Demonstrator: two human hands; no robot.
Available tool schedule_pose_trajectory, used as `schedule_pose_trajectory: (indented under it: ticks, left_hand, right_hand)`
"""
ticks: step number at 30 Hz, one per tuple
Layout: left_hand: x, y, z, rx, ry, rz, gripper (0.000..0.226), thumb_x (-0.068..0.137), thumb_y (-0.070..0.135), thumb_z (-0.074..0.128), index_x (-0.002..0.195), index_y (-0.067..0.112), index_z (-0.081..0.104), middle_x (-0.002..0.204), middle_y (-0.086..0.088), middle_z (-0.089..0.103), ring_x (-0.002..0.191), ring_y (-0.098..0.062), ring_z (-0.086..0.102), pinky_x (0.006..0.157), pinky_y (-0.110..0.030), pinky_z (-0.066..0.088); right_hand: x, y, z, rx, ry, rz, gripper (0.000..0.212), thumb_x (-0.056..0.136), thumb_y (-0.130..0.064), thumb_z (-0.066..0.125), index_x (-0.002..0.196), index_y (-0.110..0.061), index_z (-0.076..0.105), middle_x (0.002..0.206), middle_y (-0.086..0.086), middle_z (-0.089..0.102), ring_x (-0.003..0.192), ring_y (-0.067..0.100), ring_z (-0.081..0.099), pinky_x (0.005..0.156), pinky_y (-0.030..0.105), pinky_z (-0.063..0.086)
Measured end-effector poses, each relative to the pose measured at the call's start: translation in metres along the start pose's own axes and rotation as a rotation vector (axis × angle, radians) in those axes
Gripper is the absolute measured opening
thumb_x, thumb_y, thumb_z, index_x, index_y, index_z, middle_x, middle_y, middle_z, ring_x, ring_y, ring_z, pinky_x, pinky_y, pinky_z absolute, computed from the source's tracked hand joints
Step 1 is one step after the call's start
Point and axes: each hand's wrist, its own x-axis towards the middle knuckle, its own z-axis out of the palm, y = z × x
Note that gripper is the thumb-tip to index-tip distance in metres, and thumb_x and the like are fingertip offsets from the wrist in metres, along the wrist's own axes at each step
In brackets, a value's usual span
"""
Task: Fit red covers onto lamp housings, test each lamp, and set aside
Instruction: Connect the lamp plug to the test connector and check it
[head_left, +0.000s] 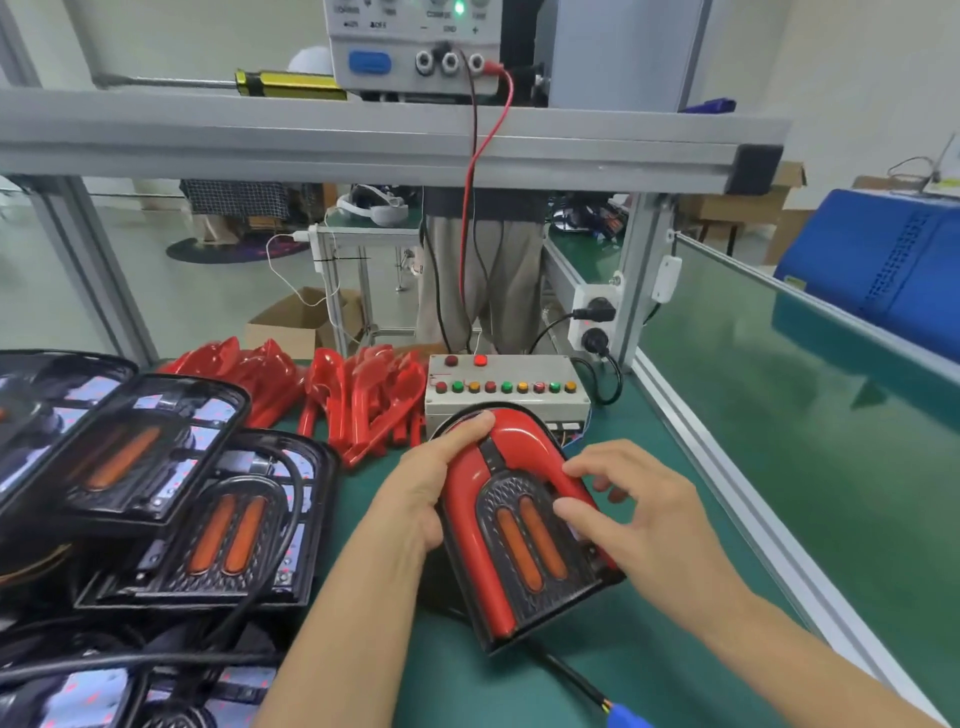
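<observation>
A black lamp housing (524, 545) with two orange lenses lies tilted on the green mat in the middle. A red U-shaped cover (511, 434) sits on it. My left hand (434, 478) holds the housing's left edge, its thumb pressing on the red cover near the top. My right hand (618, 512) rests on the right arm of the cover, fingers bent and pressing down. A black cable with a blue connector (626, 719) trails out from under the housing toward the near edge.
Several bare black housings (208, 525) are stacked at the left. A pile of loose red covers (358, 395) lies behind them. A grey test box (506, 387) with coloured buttons stands just behind the lamp. A power supply (415, 47) sits on the aluminium shelf above.
</observation>
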Motion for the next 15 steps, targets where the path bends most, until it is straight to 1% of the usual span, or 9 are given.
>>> schedule_pose_trajectory:
  ticks: [2,4,6,8,10,11,13,14,15]
  left_hand:
    - [0.001,0.002,0.004,0.012,0.023,0.009,0.055,0.047,0.032,0.086,0.094,0.006,0.072,0.084,-0.017,0.074,0.063,-0.03,0.071,0.055,-0.038,0.058]
    - [0.001,0.004,0.007,0.014,0.033,0.025,0.056,0.045,0.03,0.086,0.094,0.007,0.072,0.083,-0.015,0.074,0.061,-0.029,0.07,0.054,-0.037,0.057]
    - [0.0,0.005,0.009,0.029,0.032,0.042,0.06,0.044,0.03,0.086,0.098,0.008,0.071,0.083,-0.014,0.074,0.063,-0.029,0.071,0.057,-0.037,0.057]
    - [-0.001,0.004,0.01,0.041,0.028,0.046,0.063,0.044,0.03,0.086,0.1,0.008,0.071,0.084,-0.014,0.074,0.064,-0.029,0.071,0.058,-0.037,0.058]
    - [-0.002,0.002,0.01,0.03,0.041,0.043,0.061,0.045,0.031,0.086,0.1,0.008,0.071,0.084,-0.015,0.074,0.063,-0.029,0.071,0.056,-0.038,0.058]
    - [-0.001,0.001,0.009,0.015,0.053,0.046,0.059,0.046,0.031,0.085,0.099,0.008,0.071,0.083,-0.015,0.074,0.062,-0.029,0.071,0.055,-0.038,0.058]
    - [-0.001,0.001,0.007,-0.02,0.069,0.057,0.058,0.047,0.031,0.085,0.098,0.009,0.07,0.082,-0.014,0.074,0.06,-0.029,0.07,0.056,-0.038,0.057]
    - [-0.001,0.001,0.006,-0.03,0.07,0.059,0.059,0.046,0.031,0.085,0.099,0.01,0.069,0.081,-0.014,0.074,0.06,-0.029,0.07,0.057,-0.038,0.057]
    - [-0.001,0.0,0.006,-0.033,0.068,0.06,0.059,0.046,0.031,0.085,0.099,0.01,0.069,0.081,-0.014,0.074,0.06,-0.029,0.07,0.058,-0.038,0.056]
  right_hand:
    - [-0.003,0.002,0.001,0.095,0.015,0.096,0.024,0.079,-0.02,0.078,0.098,-0.032,0.069,0.101,-0.022,0.06,0.099,0.002,0.058,0.084,0.008,0.04]
    - [-0.006,0.004,0.002,0.258,-0.029,0.312,0.032,0.081,-0.027,0.076,0.106,-0.041,0.062,0.108,-0.022,0.061,0.102,0.003,0.062,0.089,0.022,0.049]
    - [-0.006,0.004,-0.001,0.488,-0.177,0.561,0.04,0.08,-0.036,0.074,0.117,-0.04,0.057,0.112,-0.016,0.068,0.097,0.007,0.069,0.086,0.03,0.054]
    - [-0.007,0.004,-0.006,0.642,-0.313,0.665,0.045,0.079,-0.04,0.07,0.122,-0.032,0.059,0.108,-0.01,0.073,0.095,0.01,0.071,0.085,0.026,0.052]
    - [-0.009,0.002,-0.008,0.646,-0.322,0.633,0.041,0.083,-0.034,0.072,0.123,-0.033,0.061,0.108,-0.012,0.073,0.092,0.005,0.07,0.078,0.019,0.052]
    - [-0.011,0.001,-0.007,0.556,-0.276,0.57,0.04,0.085,-0.03,0.073,0.122,-0.037,0.06,0.108,-0.016,0.071,0.091,-0.001,0.068,0.075,0.016,0.051]
    - [-0.016,0.002,-0.006,0.159,-0.126,0.341,0.039,0.086,-0.026,0.072,0.115,-0.048,0.057,0.106,-0.021,0.062,0.092,-0.006,0.06,0.078,0.015,0.047]
    - [-0.019,0.0,-0.006,-0.047,-0.064,0.211,0.038,0.087,-0.027,0.071,0.115,-0.049,0.057,0.103,-0.02,0.058,0.089,-0.005,0.057,0.079,0.015,0.044]
    - [-0.022,-0.003,-0.006,-0.199,-0.026,0.101,0.037,0.088,-0.026,0.07,0.119,-0.043,0.06,0.099,-0.018,0.056,0.084,-0.002,0.055,0.077,0.017,0.044]
